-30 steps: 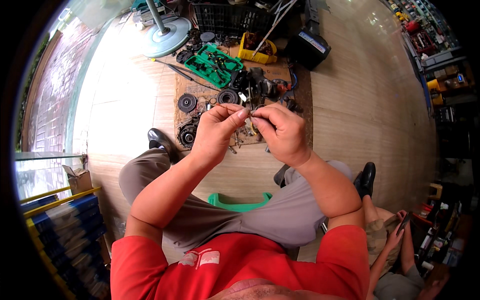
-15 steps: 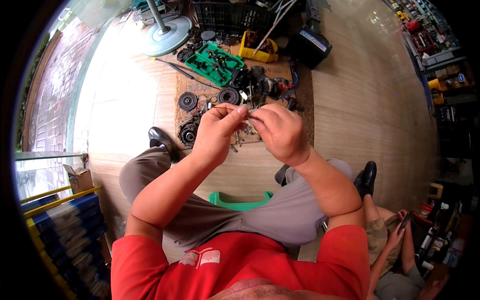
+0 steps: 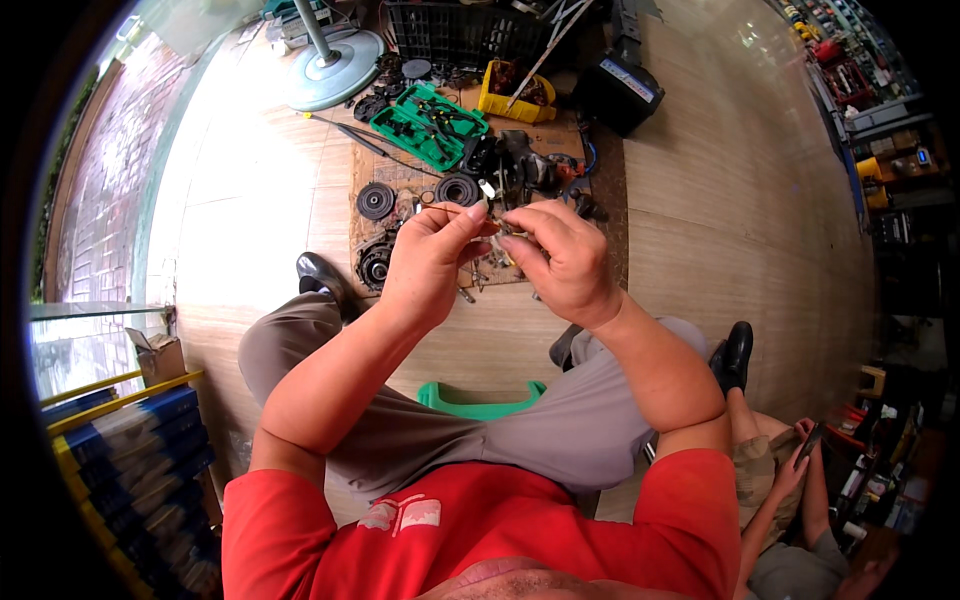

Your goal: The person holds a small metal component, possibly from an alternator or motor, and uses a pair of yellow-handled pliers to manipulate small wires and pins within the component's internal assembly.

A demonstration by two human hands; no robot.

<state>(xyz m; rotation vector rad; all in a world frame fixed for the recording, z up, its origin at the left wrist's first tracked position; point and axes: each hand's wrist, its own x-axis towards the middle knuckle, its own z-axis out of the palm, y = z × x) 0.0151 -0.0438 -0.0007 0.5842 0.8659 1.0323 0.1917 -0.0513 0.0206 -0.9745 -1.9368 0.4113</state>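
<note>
My left hand (image 3: pixel 437 250) is raised over the parts on the floor, thumb pressed to its bent fingers. A thin, brownish, wire-like strand (image 3: pixel 432 207) shows along the top of that hand and runs into the pinch. Close on its right is my right hand (image 3: pixel 562 255), with a gap between thumb and index fingertip. Something small and dark seems to lie in the narrow space between the two hands, too small to name. Beneath them, a brown board (image 3: pixel 400 168) bears round black parts (image 3: pixel 376 201), a ring-shaped black part (image 3: pixel 457 190) and small metal pieces.
A green tool case (image 3: pixel 430 125) lies unfolded beyond my hands. Behind it are a yellow bin (image 3: pixel 495 106), a black battery-like box (image 3: pixel 618 95), a black crate (image 3: pixel 470 35) and a round stand base (image 3: pixel 345 75). Another person (image 3: pixel 790 480) sits at right; stacked blue boxes (image 3: pixel 150 450) stand at left.
The fingertips of my right hand have parted from their pinch and drawn slightly away from my left hand. My left hand keeps its pinch and has shifted only a little.
</note>
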